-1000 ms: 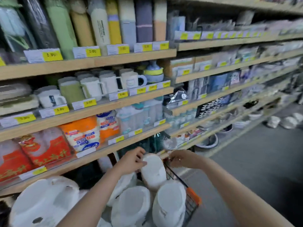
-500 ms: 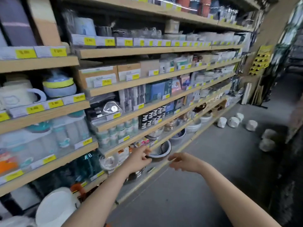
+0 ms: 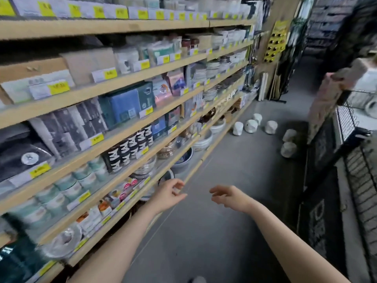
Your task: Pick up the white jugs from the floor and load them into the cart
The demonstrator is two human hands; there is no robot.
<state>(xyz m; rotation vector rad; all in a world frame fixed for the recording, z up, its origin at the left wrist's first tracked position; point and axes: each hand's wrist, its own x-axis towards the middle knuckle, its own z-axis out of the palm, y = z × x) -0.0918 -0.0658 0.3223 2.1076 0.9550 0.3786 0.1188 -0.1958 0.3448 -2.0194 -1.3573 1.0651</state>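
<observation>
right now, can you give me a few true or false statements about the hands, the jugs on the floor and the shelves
1. The left hand grips a white jug. False: it holds nothing, fingers loosely curled.
2. The right hand holds nothing. True.
3. Six white jugs sit on the grey floor ahead. True.
4. The jugs are within the hands' reach. False: they lie well down the aisle.
5. The wooden shelves carry yellow price tags. True.

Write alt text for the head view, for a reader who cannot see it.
Two bare forearms reach forward over a grey shop aisle floor, the left hand and right hand both empty with loosely curled fingers. Farther down the aisle, six white jugs sit on the floor beside wooden shelves packed with crockery and yellow price tags.
</observation>
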